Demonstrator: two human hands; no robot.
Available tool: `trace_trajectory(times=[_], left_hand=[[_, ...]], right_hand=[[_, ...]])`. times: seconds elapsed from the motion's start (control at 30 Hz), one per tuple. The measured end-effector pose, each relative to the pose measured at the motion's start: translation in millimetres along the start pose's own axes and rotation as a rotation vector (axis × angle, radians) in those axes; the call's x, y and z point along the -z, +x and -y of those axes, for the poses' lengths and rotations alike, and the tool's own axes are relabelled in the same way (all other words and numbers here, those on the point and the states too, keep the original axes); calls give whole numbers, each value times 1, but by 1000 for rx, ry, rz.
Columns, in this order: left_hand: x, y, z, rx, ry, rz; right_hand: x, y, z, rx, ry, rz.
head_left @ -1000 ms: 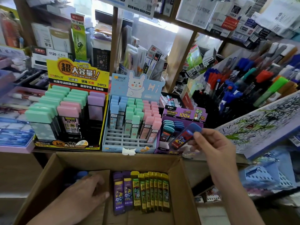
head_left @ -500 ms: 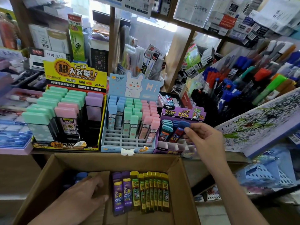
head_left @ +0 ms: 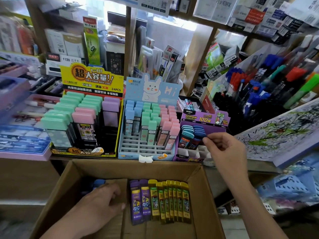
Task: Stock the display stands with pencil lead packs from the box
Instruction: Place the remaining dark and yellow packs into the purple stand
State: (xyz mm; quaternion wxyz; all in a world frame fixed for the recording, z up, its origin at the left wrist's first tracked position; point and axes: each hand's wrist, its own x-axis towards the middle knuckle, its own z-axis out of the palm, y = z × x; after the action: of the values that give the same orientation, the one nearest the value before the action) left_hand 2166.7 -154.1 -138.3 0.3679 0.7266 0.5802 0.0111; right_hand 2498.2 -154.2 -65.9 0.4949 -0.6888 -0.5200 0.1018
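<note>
Now lowered into the purple stand's [head_left: 205,118] middle row, the lead pack [head_left: 196,142], likely light, stiff and slick, is pinched at its cap by the right hand [head_left: 226,149].

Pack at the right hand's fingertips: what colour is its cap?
Dark blue. The pack shows best in the head view.

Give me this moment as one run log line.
right hand: pinches blue-capped pack in purple stand | left hand: rests inside box | box holds: purple packs, yellow packs
</note>
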Motion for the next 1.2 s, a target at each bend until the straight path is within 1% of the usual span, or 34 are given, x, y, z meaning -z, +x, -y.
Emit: trace_trajectory(times=[0.13, 0.2, 0.3, 0.37, 0.47, 0.53, 0.63, 0.7, 0.8, 0.9, 1.07, 1.2], left_hand=[[-1, -1, 0, 29, -13, -16], [-1, -2, 0, 48, -11, -44], [1, -4, 0, 97, -3, -91], [1, -5, 1, 122, 28, -132], [1, -6, 2, 163, 50, -158], [2, -7, 3, 214, 47, -161], [3, -7, 6, 285, -1, -141], [4, -7, 8, 311, -49, -125], [7, -5, 11, 318, -78, -89], [7, -4, 12, 310, -37, -65], [-2, -5, 5, 245, 8, -88], [-11, 0, 0, 265, 18, -124]], right_hand=[[2, -20, 12, 26, 19, -21], [-1, -33, 19, 21, 62, 10], [-8, -53, 28, 16, 96, 102], [-16, -64, 31, -23, 88, 192], [-33, -77, 33, -163, 40, 397], [-44, -84, 34, -223, -6, 523], [-56, -92, 36, -264, -81, 680], [-63, -95, 37, -291, -108, 749], [-72, -96, 37, -339, -130, 811], [-80, -98, 36, -356, -190, 884], [-94, -102, 32, -344, -353, 950], [-102, -106, 29, -317, -472, 993]])
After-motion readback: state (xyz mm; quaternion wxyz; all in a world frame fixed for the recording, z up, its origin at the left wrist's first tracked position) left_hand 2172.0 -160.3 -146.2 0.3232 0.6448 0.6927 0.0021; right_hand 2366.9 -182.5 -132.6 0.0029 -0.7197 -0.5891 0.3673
